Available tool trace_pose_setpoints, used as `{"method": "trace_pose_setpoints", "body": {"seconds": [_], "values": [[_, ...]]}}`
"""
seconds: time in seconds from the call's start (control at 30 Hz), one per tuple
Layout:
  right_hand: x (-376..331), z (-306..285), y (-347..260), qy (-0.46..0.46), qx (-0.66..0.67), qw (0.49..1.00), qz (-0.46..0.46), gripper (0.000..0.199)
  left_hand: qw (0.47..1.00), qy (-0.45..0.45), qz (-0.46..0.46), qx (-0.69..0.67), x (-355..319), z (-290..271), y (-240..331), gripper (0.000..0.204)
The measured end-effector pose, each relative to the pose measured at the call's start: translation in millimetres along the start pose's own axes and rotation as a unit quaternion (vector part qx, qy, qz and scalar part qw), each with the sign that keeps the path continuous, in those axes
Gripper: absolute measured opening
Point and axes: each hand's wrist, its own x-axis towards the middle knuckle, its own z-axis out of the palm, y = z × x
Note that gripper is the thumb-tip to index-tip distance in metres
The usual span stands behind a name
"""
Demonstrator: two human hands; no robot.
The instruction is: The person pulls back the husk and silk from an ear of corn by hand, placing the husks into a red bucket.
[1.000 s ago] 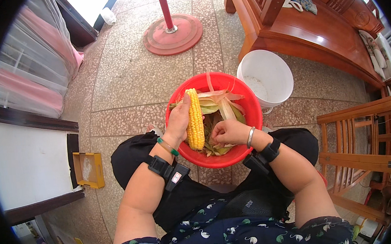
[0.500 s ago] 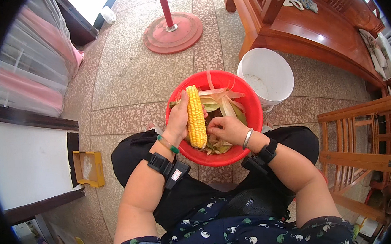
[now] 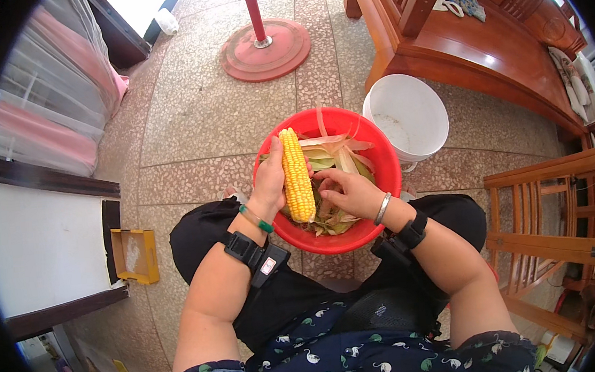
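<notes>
Left hand [image 3: 271, 181] wrapped around a husked yellow corn cob [image 3: 297, 175] — held upright over the red basin [image 3: 379, 151] on the lap. Right hand [image 3: 350, 192] loosely curled, fingertips just beside the cob's lower half, resting on pale green husks [image 3: 333, 156] in the basin; holding anything — cannot tell. White bucket [image 3: 411, 114] just beside the basin.

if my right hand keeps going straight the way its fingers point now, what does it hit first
Most likely the yellow corn cob held upright by the left hand. The right hand points leftward at the cob's lower half over the husks in the red plastic basin, though depth is unclear.
</notes>
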Motion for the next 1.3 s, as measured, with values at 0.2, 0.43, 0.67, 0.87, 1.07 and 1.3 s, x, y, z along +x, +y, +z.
{"method": "trace_pose_setpoints", "body": {"seconds": [0.2,0.43,0.67,0.87,1.07,1.3], "values": [[1.1,0.0,-5.5,-0.034,-0.004,0.999,0.017,0.019,1.0,0.009,-0.025,0.015,-2.2,5.5,-0.9,0.055],[-3.1,-10.9,0.8,-0.13,-0.039,0.988,0.072,0.03,1.0,0.014,0.016,0.022,0.2,-0.4,-0.8,0.05],[-10.1,-10.9,-19.4,-0.229,0.054,0.967,0.098,0.032,0.998,0.029,0.057,0.017,8.1,-8.7,-6.8,0.044],[-16.2,-11.0,-24.4,-0.295,-0.037,0.954,0.037,0.021,0.987,0.098,0.125,0.028,20.0,-20.1,-14.3,0.049],[-15.4,-6.3,-5.9,-0.124,-0.143,0.98,0.054,0.059,0.987,0.093,0.129,0.023,15.0,-15.1,-10.4,0.045],[3.5,16.1,23.0,-0.026,0.078,0.997,0.005,0.075,0.998,0.039,0.041,0.036,-4.5,11.5,-2.6,0.039]]}}
